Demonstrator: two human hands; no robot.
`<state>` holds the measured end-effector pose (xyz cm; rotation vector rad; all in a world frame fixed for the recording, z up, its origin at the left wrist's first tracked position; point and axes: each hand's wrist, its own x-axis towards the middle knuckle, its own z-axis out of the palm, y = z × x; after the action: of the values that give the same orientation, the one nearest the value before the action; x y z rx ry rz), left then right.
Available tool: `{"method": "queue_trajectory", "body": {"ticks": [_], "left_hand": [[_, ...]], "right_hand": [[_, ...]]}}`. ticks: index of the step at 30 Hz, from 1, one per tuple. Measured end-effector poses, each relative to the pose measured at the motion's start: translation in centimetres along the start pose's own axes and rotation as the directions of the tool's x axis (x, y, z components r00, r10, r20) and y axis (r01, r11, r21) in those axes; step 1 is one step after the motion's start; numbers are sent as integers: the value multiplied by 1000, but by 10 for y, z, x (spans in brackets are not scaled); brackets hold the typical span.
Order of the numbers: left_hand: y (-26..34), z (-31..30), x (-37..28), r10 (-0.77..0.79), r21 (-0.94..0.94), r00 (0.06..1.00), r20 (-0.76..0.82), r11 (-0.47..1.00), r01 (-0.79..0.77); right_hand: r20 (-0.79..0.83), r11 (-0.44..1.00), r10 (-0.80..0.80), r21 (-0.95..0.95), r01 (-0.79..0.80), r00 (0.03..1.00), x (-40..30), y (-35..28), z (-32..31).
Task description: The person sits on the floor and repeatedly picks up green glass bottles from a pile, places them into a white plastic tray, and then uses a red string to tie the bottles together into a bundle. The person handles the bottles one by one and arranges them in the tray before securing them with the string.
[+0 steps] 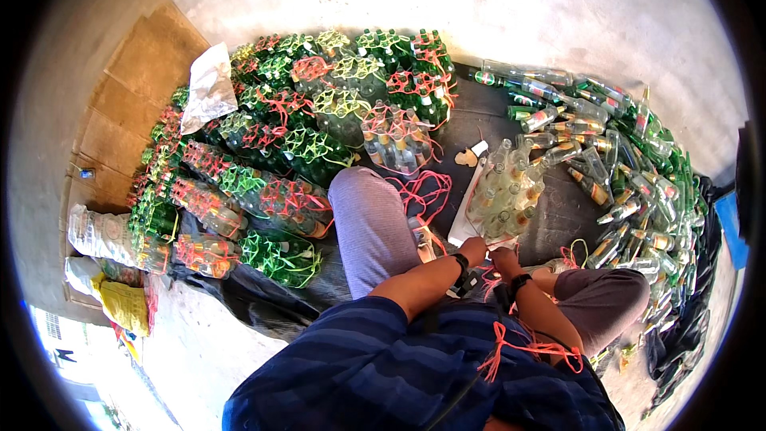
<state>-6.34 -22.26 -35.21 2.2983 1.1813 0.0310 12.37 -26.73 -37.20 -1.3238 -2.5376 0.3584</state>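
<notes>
A cluster of clear glass bottles (499, 197) stands upright in front of me, partly on a white board (464, 212). At its near edge my left hand (474, 250) and my right hand (505, 261) are close together, fingers bent inward. A thin strand of pink plastic string (494, 245) shows between them, and both hands appear to grip it. The fingertips are too small to make out fully. More red string (428, 188) lies loose in a tangle beside my left knee. Another knotted bunch of red string (499, 347) hangs across my shirt.
Bundles of green bottles (320, 149) and clear bottles (398, 137), netted with coloured string, fill the left and back. Loose bottles (598, 114) lie piled along the right. A white sack (209, 90) rests on bundles by the cardboard (143, 54). Black sheeting (550, 230) covers the floor.
</notes>
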Motion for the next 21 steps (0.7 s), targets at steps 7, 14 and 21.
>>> {"method": "queue_trajectory", "body": {"ticks": [7, 14, 21], "left_hand": [[8, -23, -25, -39, -96, 999, -27, 995, 37], [40, -86, -43, 65, -35, 987, 150, 998, -61], [12, -39, -27, 64, -101, 992, 108, 993, -54]], "right_hand": [[330, 978, 106, -204, -39, 938, 7, 4, 17], [484, 985, 148, -149, -85, 862, 17, 4, 20], [403, 990, 76, -138, -21, 912, 11, -2, 22]]}}
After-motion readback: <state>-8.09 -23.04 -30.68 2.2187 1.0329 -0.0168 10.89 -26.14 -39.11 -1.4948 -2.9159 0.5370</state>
